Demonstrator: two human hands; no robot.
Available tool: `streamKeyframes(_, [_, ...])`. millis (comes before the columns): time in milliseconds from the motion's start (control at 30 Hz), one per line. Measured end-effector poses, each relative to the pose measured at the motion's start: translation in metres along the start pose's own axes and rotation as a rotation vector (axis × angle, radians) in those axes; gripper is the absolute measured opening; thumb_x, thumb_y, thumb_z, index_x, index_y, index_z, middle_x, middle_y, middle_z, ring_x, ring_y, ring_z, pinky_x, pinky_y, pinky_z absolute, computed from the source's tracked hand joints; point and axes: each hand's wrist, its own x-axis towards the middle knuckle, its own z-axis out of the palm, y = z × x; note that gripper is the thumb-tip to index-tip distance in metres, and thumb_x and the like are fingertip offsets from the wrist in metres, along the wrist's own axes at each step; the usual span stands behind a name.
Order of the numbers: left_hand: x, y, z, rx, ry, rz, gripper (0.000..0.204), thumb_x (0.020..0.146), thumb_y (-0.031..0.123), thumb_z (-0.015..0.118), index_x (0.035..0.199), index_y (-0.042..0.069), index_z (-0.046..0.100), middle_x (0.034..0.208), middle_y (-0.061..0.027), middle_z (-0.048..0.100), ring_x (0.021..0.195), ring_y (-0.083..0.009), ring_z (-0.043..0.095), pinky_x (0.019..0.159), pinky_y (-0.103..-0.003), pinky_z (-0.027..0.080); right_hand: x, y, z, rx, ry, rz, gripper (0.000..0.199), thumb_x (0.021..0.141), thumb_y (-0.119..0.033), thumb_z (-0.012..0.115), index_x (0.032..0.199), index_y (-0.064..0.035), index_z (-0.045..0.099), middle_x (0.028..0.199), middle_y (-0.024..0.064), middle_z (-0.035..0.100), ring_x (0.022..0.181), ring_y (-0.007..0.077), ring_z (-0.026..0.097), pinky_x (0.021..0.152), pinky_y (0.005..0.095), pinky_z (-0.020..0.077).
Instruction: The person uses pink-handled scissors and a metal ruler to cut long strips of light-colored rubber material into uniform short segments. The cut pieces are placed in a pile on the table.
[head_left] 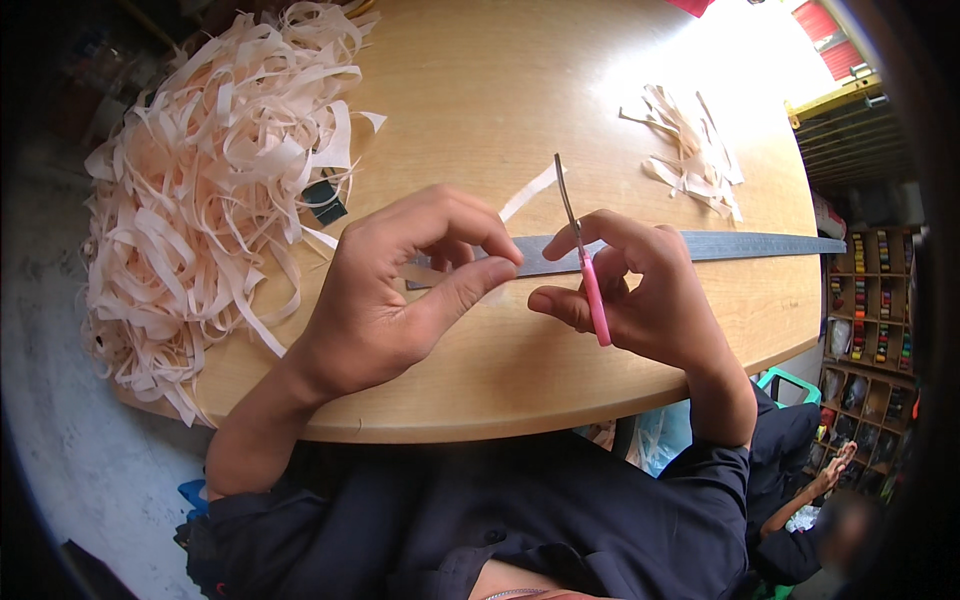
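Left hand [372, 295]: fingers curled, tips of thumb and index finger brought together. A pale strip [530, 192] is seen emerging from behind the index finger, its free end directed toward the scissors; whether it is gripped cannot be told, the contact being hidden by the fingers.

Right hand [650, 290]: scissors [592, 292] held by the pink handle, blades directed away from the body. Thumb and index finger are extended toward the left hand, their tips apart. The hands are separated by a narrow gap.

A long metal ruler [760, 245] is laid across the wooden table [460, 100], passing beneath both hands and reaching the right edge.

To the left, a large tangled heap of pale strips [215, 180] is noted, with a dark green piece [325, 203] at its near right side. A smaller pile of strips [700, 165] is located beyond the ruler, at upper right.

Farther right, a compartmented shelf [868, 372] is observed.
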Motion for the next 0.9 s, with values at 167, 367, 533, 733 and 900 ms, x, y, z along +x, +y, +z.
streamKeyframes(167, [0.0, -0.004, 0.008, 0.174, 0.112, 0.081, 0.014, 0.093, -0.004, 0.075, 0.103, 0.006, 0.074, 0.116, -0.0119, 0.072, 0.095, -0.012, 0.065, 0.078, -0.025, 0.051, -0.001, 0.0, -0.001, 0.002, -0.057, -0.063, 0.035, 0.081, -0.02, 0.095, 0.101, -0.0029, 0.071, 0.054, 0.0063, 0.061, 0.049, 0.006, 0.049, 0.048, 0.0241, 0.0347])
streamKeyframes(367, [0.006, -0.01, 0.009, 0.078, 0.056, 0.149, 0.012, 0.092, 0.001, 0.078, 0.103, 0.003, 0.075, 0.105, -0.0093, 0.076, 0.077, -0.0094, 0.066, 0.069, -0.027, 0.052, -0.002, -0.005, -0.005, -0.014, -0.127, -0.006, 0.035, 0.081, -0.019, 0.094, 0.103, -0.0033, 0.072, 0.051, 0.0035, 0.057, 0.049, 0.0047, 0.047, 0.048, 0.0244, 0.0328])
streamKeyframes(533, [0.001, -0.002, 0.008, -0.187, 0.107, -0.107, 0.011, 0.095, 0.004, 0.078, 0.105, 0.0, 0.077, 0.092, -0.0059, 0.076, 0.07, -0.0056, 0.064, 0.062, -0.023, 0.049, 0.0, -0.006, -0.007, 0.022, -0.073, 0.045, 0.034, 0.081, -0.016, 0.094, 0.104, -0.0032, 0.072, 0.052, 0.0024, 0.058, 0.049, 0.0053, 0.047, 0.048, 0.0251, 0.0328])
streamKeyframes(733, [0.004, 0.001, 0.006, -0.467, 0.057, -0.234, 0.015, 0.098, 0.009, 0.077, 0.108, -0.001, 0.077, 0.091, -0.0064, 0.077, 0.067, -0.0045, 0.063, 0.056, -0.02, 0.049, 0.002, -0.005, 0.007, 0.263, -0.102, -0.051, 0.027, 0.089, -0.015, 0.085, 0.108, 0.001, 0.073, 0.06, 0.0041, 0.064, 0.058, 0.0046, 0.058, 0.054, 0.0243, 0.0439])
streamKeyframes(900, [0.004, -0.001, 0.008, -0.504, 0.053, -0.228, 0.016, 0.099, 0.01, 0.076, 0.11, -0.001, 0.075, 0.098, -0.0088, 0.077, 0.068, -0.0051, 0.063, 0.058, -0.02, 0.05, -0.003, 0.003, 0.012, 0.398, -0.062, -0.008, 0.014, 0.093, -0.008, 0.079, 0.102, 0.0027, 0.076, 0.068, 0.0037, 0.07, 0.065, 0.0052, 0.065, 0.058, 0.0229, 0.0495])
